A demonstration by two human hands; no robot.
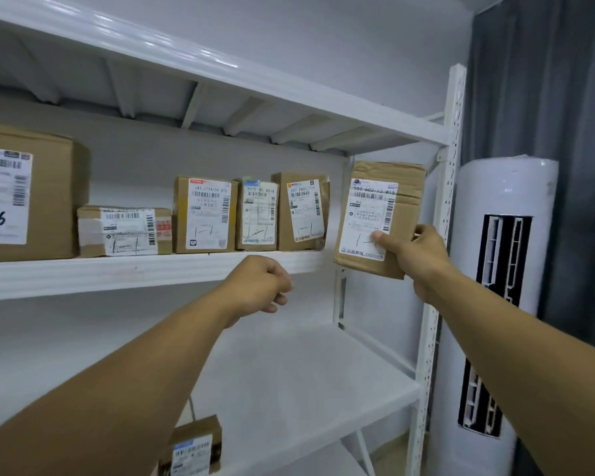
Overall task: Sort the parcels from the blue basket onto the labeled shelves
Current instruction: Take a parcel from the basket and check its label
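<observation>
My right hand (414, 254) grips a brown cardboard parcel (382, 201) by its lower right corner, thumb on its white shipping label. The parcel is held upright in the air at the right end of the upper shelf (134, 274), just right of three upright parcels (255, 214) standing in a row there. My left hand (260, 286) hovers in front of the shelf's front edge, fingers curled in with nothing in them. The blue basket is out of view.
A low flat parcel (124, 230) and a large box (28, 194) sit further left on the same shelf. Another parcel (193, 448) stands on a lower level. The white shelf post (450, 159) and a standing air conditioner (495, 304) are to the right.
</observation>
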